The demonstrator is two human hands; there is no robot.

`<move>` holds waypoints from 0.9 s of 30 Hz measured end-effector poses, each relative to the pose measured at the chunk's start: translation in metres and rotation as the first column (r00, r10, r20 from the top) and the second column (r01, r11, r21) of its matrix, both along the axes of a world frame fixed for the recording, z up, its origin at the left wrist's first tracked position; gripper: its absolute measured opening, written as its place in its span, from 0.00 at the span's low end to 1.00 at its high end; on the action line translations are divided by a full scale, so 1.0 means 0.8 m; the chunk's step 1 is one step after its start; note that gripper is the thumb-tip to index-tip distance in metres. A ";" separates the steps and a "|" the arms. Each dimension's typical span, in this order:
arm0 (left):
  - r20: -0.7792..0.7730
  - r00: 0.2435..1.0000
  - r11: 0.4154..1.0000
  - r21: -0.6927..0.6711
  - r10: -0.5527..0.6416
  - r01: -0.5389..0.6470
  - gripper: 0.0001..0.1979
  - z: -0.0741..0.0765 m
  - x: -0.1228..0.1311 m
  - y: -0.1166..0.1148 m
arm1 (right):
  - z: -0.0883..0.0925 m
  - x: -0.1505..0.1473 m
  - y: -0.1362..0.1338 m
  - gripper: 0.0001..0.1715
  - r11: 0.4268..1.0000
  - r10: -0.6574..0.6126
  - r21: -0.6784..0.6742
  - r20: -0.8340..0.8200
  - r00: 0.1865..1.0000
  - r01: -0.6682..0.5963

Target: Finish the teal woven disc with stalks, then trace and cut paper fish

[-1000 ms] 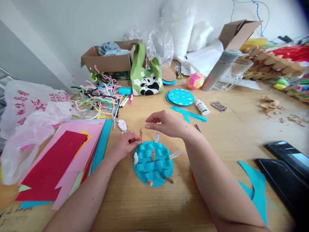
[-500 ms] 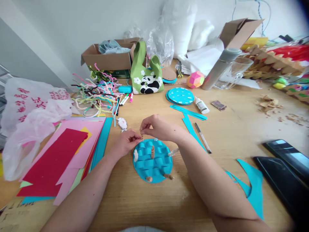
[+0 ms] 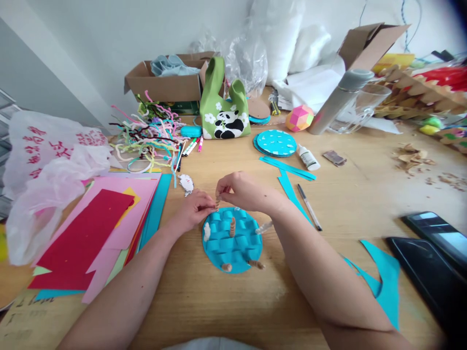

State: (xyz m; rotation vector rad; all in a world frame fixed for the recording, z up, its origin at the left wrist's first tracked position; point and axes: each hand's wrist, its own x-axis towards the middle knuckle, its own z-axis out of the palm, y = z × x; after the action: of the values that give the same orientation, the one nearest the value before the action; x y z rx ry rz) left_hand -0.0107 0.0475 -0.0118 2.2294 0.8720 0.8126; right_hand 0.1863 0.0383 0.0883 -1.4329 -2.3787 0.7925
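Observation:
A round blue woven paper disc [image 3: 232, 240] lies on the wooden table in front of me. Short coiled pipe-cleaner stubs, brown and white, stand up from it. My left hand [image 3: 192, 212] pinches the base of a brown coiled stub [image 3: 218, 201] at the disc's far edge. My right hand [image 3: 243, 190] pinches the top of the same stub, fingers pressed together. Another brown stub [image 3: 232, 227] stands at the disc's middle.
Stacked coloured paper sheets [image 3: 98, 228] lie at left, a tangle of pipe cleaners [image 3: 149, 138] behind them. A green panda bag [image 3: 224, 112], a second blue disc [image 3: 276, 143], a glue bottle [image 3: 307, 157], a pen [image 3: 309, 207], blue paper scraps [image 3: 379, 277] and dark tablets [image 3: 430, 257] are around.
My right hand came down from above the disc onto the brown stub that my left hand holds. Both hands now pinch it together.

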 end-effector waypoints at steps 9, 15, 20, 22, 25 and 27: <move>-0.075 0.997 1.000 -0.003 -0.007 0.007 0.07 0.002 -0.001 0.001 | 0.000 -0.001 0.000 0.13 1.000 0.015 -0.002 0.035 0.999 -0.014; -0.081 0.997 1.000 0.000 -0.020 0.020 0.07 0.000 -0.002 0.002 | -0.001 -0.001 0.001 0.13 1.000 0.023 0.001 0.033 0.999 -0.023; -0.070 0.997 0.999 0.010 -0.043 0.044 0.06 0.000 -0.002 0.003 | -0.001 -0.002 0.001 0.14 1.000 0.020 -0.010 0.044 0.999 -0.020; -0.065 0.997 0.999 0.007 -0.046 0.047 0.06 0.000 -0.002 0.004 | -0.001 -0.002 0.002 0.14 1.000 0.023 -0.009 0.056 0.998 -0.022; -0.070 0.997 0.999 -0.004 -0.042 0.042 0.06 0.000 -0.002 0.004 | 0.000 -0.002 0.002 0.14 1.000 0.031 -0.004 0.068 0.997 -0.031; -0.073 0.996 0.999 -0.010 -0.047 0.046 0.06 0.001 -0.002 0.004 | 0.000 -0.002 0.002 0.14 0.999 0.036 -0.001 0.077 0.996 -0.036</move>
State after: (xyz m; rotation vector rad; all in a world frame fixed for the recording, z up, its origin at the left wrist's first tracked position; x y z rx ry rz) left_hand -0.0121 0.0504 -0.0113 2.2763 0.8529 0.7089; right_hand 0.1846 0.0400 0.0879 -1.4495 -2.4679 0.7590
